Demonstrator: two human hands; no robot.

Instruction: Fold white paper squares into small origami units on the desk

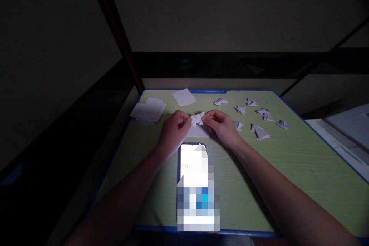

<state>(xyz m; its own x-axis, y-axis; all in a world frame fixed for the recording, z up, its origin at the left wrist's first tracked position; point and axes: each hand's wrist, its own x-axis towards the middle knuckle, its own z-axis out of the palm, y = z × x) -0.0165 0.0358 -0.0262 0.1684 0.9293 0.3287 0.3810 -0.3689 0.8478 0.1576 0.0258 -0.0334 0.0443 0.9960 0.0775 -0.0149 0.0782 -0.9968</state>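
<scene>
A small folded piece of white paper (197,118) is held up between both hands over the middle of the table. My left hand (175,128) pinches its left end, and my right hand (220,126) pinches the right end between thumb and fingers. Beneath it, a flat white sheet (198,132) lies on the tabletop, partly covered by the hands. Another folded paper piece (237,125) shows just beyond the right hand, partly hidden by it.
Several folded paper figures (261,132) lie scattered on the green table (294,169) at the right. A stack of paper squares (148,111) sits at the left, with a single square (184,97) at the back. A lit phone (193,165) lies near the front edge.
</scene>
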